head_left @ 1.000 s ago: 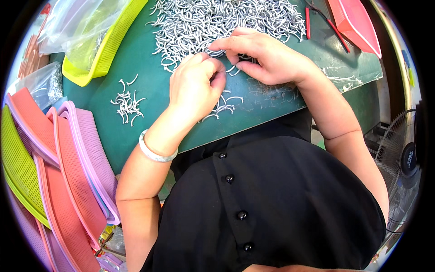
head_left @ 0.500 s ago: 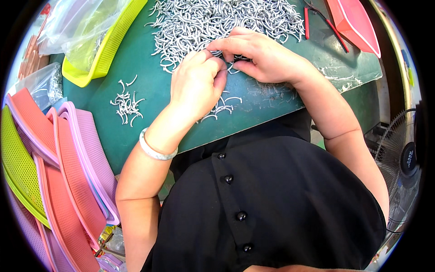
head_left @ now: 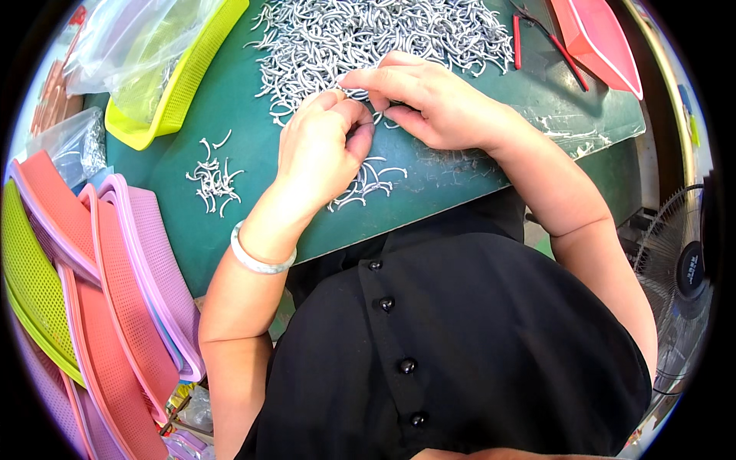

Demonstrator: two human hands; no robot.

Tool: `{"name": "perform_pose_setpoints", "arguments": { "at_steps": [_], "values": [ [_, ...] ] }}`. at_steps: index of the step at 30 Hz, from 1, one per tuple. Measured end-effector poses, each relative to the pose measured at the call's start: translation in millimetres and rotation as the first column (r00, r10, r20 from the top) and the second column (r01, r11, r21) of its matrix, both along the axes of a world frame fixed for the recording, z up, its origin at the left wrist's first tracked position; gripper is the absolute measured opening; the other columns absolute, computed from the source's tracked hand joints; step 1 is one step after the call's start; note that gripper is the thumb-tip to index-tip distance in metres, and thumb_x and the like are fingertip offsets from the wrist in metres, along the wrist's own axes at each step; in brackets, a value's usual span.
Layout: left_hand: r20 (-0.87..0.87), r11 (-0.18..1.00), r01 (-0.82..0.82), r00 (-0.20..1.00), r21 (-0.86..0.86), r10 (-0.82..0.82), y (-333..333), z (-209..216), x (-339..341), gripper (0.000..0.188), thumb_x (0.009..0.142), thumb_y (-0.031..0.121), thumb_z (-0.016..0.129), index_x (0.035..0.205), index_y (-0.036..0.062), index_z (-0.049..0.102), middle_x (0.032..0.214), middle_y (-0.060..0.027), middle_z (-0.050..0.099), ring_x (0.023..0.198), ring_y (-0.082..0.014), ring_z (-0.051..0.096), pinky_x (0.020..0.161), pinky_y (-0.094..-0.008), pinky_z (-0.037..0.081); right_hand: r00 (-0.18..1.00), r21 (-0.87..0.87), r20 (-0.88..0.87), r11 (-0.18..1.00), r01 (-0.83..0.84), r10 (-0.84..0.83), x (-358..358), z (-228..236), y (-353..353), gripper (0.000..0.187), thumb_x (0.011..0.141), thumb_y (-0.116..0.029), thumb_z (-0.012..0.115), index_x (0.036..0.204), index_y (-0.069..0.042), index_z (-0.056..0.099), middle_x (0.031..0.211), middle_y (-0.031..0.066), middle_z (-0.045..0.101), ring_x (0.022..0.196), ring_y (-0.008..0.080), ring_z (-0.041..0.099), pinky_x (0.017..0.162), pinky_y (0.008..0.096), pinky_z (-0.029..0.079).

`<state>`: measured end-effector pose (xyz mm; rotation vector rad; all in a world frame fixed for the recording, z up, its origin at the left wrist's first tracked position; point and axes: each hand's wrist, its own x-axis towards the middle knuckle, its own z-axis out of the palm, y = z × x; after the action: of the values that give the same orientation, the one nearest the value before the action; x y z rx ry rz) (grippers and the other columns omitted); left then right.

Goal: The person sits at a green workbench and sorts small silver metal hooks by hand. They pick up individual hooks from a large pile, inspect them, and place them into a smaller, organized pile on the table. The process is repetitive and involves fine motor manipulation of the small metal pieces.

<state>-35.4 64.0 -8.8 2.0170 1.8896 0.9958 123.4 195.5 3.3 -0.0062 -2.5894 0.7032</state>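
A big heap of small curved silver-grey pieces (head_left: 368, 38) covers the far middle of the green table. At its near edge my left hand (head_left: 320, 146) has its fingers curled in, thumb against the bent forefinger. My right hand (head_left: 435, 101) meets it from the right, fingers bent and closed, with the forefinger reaching over toward the left fingertips. Whatever the fingertips grip is hidden or too small to name. Under my left hand lies a small loose group of curved pieces (head_left: 369, 184). Another small cluster (head_left: 215, 182) lies farther left.
Red-handled pliers (head_left: 563, 55) lie right of the heap, beside a pink basket (head_left: 602, 46). A yellow-green basket (head_left: 184, 88) with plastic bags stands at the far left. Stacked coloured baskets (head_left: 115, 284) fill the near left. A fan (head_left: 678, 268) is at the right.
Both hands have shifted slightly left, still close together at the heap's edge. More of the small group beneath my left hand shows now.
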Motion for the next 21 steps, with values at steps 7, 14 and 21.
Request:
{"name": "perform_pose_setpoints", "arguments": {
  "at_steps": [7,14,21],
  "values": [
    [-0.06,0.998,0.017,0.998,0.055,-0.014,-1.7,-1.8,-1.3,0.008,0.074,0.006,0.07,0.079,0.0066,0.065,0.082,-0.0071,0.059,0.081,-0.029,0.058,0.071,-0.0405,0.049,0.999,-0.001,0.017,0.999,0.033,-0.033,2.6,-2.5,3.8,0.065,0.072,0.005,0.063,0.134,-0.007,0.051,0.092,0.0072,0.063,0.093,0.0286,0.057,0.085,0.0399,0.048],
    [-0.221,0.977,0.096,0.974,0.19,-0.052,-2.9,2.3,1.6,0.014,0.069,0.002,0.073,0.078,0.0067,0.062,0.08,-0.0052,0.058,0.074,-0.0264,0.056,0.065,-0.0369,0.048,1.0,-0.05,0.019,0.999,0.01,-0.009,2.8,-0.9,2.6,0.066,0.071,0.004,0.064,0.135,-0.008,0.051,0.088,0.0052,0.061,0.09,0.0264,0.057,0.082,0.0386,0.049],
    [-0.1,0.992,0.081,0.992,0.093,-0.072,-5.5,3.0,-1.7,0.021,0.067,0.009,0.075,0.085,0.0068,0.063,0.082,-0.0063,0.058,0.077,-0.0271,0.057,0.068,-0.0382,0.049,0.998,-0.104,0.051,0.994,0.032,-0.026,3.0,-0.2,-1.2,0.068,0.072,0.006,0.063,0.136,-0.011,0.051,0.084,0.0037,0.059,0.085,0.0243,0.058,0.076,0.0367,0.05]
  ]
}}
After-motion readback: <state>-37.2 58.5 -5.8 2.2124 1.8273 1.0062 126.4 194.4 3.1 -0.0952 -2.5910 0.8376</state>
